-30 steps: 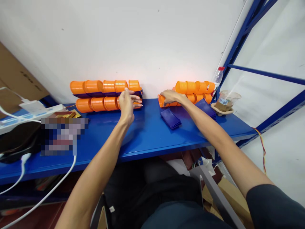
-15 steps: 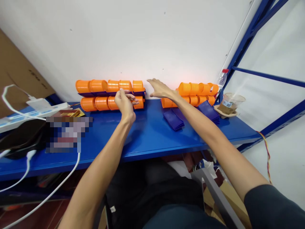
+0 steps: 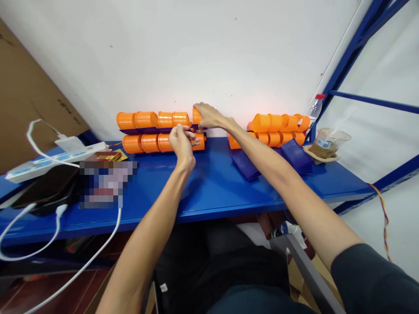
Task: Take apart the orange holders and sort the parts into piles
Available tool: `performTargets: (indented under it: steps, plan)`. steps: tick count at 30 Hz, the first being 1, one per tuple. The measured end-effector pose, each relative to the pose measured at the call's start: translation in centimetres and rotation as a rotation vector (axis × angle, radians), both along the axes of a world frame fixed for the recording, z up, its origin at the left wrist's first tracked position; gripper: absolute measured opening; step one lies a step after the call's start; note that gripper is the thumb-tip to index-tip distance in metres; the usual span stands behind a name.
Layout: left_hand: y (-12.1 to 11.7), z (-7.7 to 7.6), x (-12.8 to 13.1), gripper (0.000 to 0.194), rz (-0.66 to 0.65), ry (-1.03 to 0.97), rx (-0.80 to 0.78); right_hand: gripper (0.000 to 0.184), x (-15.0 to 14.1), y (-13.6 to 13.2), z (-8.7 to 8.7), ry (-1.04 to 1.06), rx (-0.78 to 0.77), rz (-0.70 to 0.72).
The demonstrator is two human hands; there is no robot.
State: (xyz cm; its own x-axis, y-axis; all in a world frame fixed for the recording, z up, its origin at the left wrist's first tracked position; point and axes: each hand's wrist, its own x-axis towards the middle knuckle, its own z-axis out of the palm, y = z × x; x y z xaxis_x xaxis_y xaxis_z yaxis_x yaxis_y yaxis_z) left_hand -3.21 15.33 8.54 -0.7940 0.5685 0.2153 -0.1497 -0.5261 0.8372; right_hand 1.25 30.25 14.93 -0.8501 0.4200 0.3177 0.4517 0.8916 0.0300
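Orange cups (image 3: 146, 120) lie on their sides in two rows, one above the other, with dark blue flat pieces (image 3: 150, 130) between the rows. My right hand (image 3: 211, 117) has its fingers around the orange cup (image 3: 196, 116) at the right end of the upper row, which stands a little apart from its neighbour. In front of the lower row (image 3: 150, 143) is my left hand (image 3: 182, 146), palm turned inward, its fingers loosely bent and apart with nothing visible in them. It hides part of that row.
A second stack of orange cups (image 3: 262, 123) lies to the right, behind piles of dark blue flat pieces (image 3: 296, 155). A drink cup (image 3: 327, 143) and a bottle (image 3: 316, 107) stand at the right end. On the left are a white power strip (image 3: 59, 159), a phone (image 3: 49, 185) and cables.
My right hand has left the right-hand stack, moved left, and closed around the upper end cup of the left stack. My left hand has stayed by the lower row. The view has shifted slightly.
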Motion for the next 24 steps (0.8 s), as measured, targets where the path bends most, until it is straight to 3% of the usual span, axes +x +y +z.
performTargets:
  steps: [4,7,11,15,18,20,22,24]
  plan:
    - [0.3,-0.6,0.1,0.034,-0.330,-0.027,-0.182,0.069,3.3,-1.3,1.2,0.103,0.117,0.045]
    - [0.6,-0.8,0.1,0.048,-0.506,-0.102,-0.212,0.076,6.5,-4.0,0.5,0.188,0.178,0.112]
    - [0.6,-0.7,-0.4,0.058,-0.502,-0.142,-0.142,0.080,9.2,-7.9,-2.6,0.217,0.208,0.291]
    - [0.3,-0.6,-0.4,0.037,-0.558,-0.116,-0.090,0.082,10.0,-9.8,-5.1,0.224,0.160,0.449]
    - [0.1,-0.5,0.0,0.024,-0.570,-0.139,-0.119,0.071,10.6,-10.1,-5.4,0.274,-0.002,0.529]
    - [0.0,-0.4,0.4,0.023,-0.542,-0.118,-0.114,0.050,11.0,-9.6,-5.1,0.387,-0.155,0.491]
    - [-0.1,-0.2,0.8,0.031,-0.551,-0.108,-0.110,0.029,11.4,-8.8,-5.0,0.549,-0.285,0.326]
    - [-0.2,-0.1,1.3,0.041,-0.582,-0.118,-0.148,0.030,11.7,-7.7,-5.2,0.640,-0.362,0.118]
